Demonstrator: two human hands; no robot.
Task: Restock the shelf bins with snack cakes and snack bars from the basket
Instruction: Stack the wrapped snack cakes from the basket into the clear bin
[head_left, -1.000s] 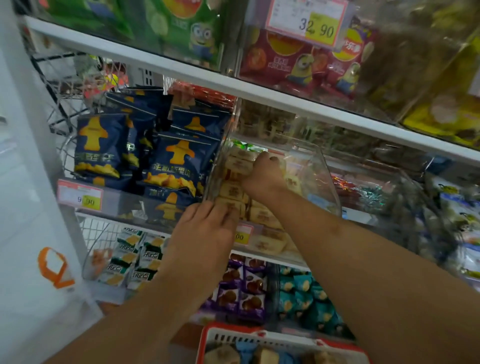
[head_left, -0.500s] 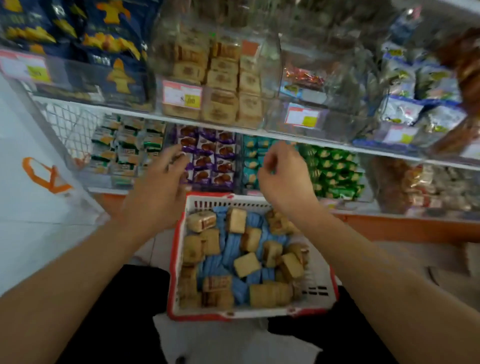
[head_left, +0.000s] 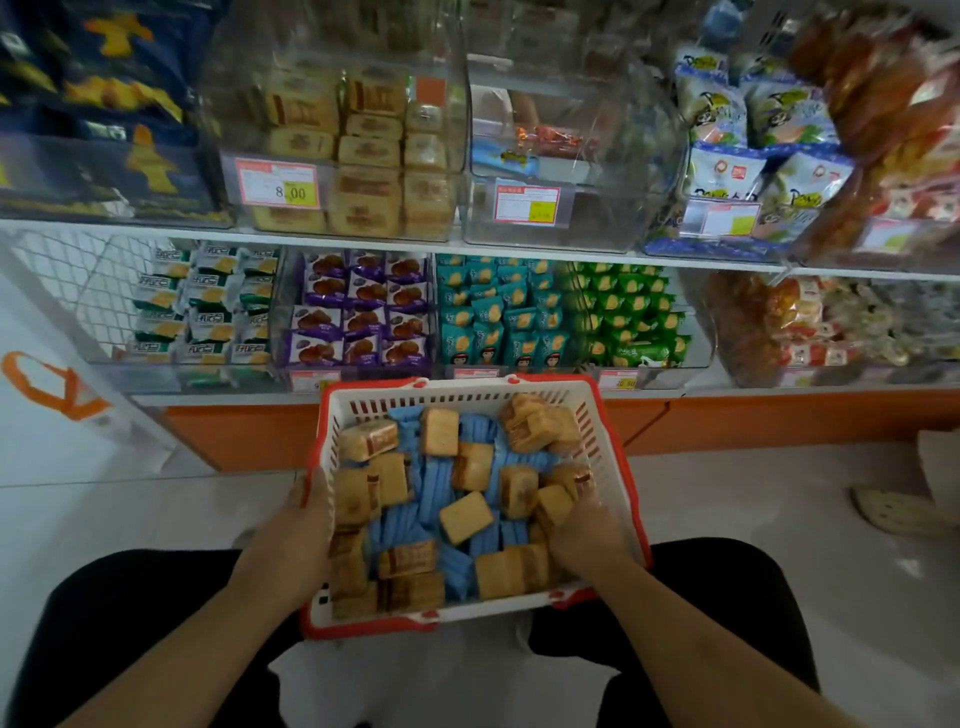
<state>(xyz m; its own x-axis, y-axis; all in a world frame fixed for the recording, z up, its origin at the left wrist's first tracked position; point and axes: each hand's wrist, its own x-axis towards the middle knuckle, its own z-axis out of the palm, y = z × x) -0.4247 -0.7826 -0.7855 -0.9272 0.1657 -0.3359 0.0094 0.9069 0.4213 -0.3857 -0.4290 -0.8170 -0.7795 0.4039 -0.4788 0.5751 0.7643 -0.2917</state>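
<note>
Tan wrapped snack cakes (head_left: 466, 516) filled the red-rimmed white plastic basket (head_left: 608, 447); right hand (head_left: 584, 535) fingers grasped several to reshelve, left hand (head_left: 291, 535) steadied its rim.

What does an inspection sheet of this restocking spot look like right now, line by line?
Surface: pale tiled floor.
Job's things: red-rimmed basket holding tan snack cakes over blue snack bars; clear bin above holds matching cakes.
Clutter: nothing seen.
Grippers: left hand grips the basket's left rim; right hand reaches among the cakes, grasp unclear.
Cables: nothing seen.
Surroundings: lower shelf bins of purple packs, teal and green packs.
</note>
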